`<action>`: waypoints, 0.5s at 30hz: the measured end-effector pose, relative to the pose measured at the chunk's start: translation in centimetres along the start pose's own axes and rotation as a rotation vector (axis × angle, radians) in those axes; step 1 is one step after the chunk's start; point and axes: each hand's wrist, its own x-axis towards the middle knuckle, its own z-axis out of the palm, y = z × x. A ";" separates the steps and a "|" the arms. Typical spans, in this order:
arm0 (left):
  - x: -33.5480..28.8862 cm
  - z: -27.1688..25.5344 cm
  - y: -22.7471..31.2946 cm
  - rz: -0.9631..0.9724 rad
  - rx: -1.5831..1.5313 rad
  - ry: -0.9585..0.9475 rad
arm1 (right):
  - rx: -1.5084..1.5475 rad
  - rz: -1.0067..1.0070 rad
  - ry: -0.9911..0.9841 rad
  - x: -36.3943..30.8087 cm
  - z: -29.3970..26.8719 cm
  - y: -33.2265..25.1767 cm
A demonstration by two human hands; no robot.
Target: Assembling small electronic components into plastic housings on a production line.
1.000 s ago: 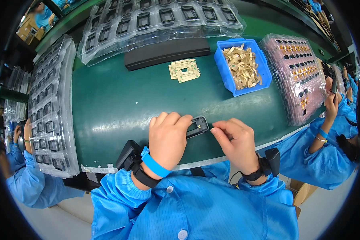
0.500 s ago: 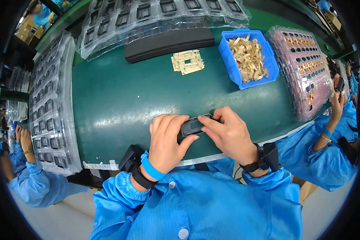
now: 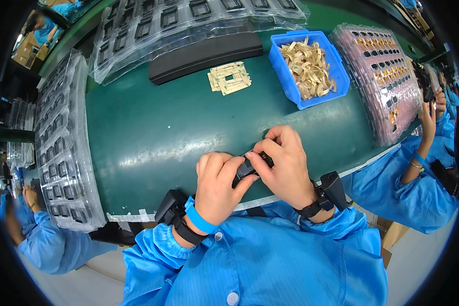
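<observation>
Between my two hands, over the near part of the green table, is a small black plastic frame-like housing (image 3: pixel 245 169), now tilted. My left hand (image 3: pixel 214 178) grips its left end between thumb and fingers. On its other end are the pinched thumb and fingertips of my right hand (image 3: pixel 289 164), which cover much of that side. Whether a smaller piece sits under the right fingertips cannot be seen. Farther off lies a small stack of cream adhesive sheets (image 3: pixel 218 82) with a square opening. A blue bin (image 3: pixel 286 84) holds many tan curled strips (image 3: pixel 310 66).
A long black box (image 3: pixel 204 58) lies behind the sheets. Clear trays of black frames stand at the back (image 3: pixel 181 33) and left (image 3: pixel 61 145). Pinkish trays of small parts (image 3: pixel 390 84) are stacked right. People in blue sit at left (image 3: pixel 56 245) and right (image 3: pixel 403 188).
The housing has turned and tilted in my hands, so its window faces me less. My right fingers have drawn closer together on it. The whole view has shifted slightly.
</observation>
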 end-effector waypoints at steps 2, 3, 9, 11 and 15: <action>0.0 0.2 0.1 0.019 -0.008 -0.004 | -0.012 0.020 0.011 -0.2 -0.1 0.1; 0.0 0.4 0.2 0.017 0.000 0.010 | -0.023 0.039 0.021 -0.2 -0.1 0.2; -0.3 0.6 0.7 -0.006 0.023 0.030 | -0.105 0.088 0.126 -0.1 -0.2 -0.2; -0.2 0.6 0.9 -0.010 0.041 0.006 | -0.103 0.113 0.135 -0.3 -0.6 -0.2; -0.5 0.6 1.0 0.002 0.100 0.003 | -0.173 0.100 0.095 -0.7 -0.8 -0.2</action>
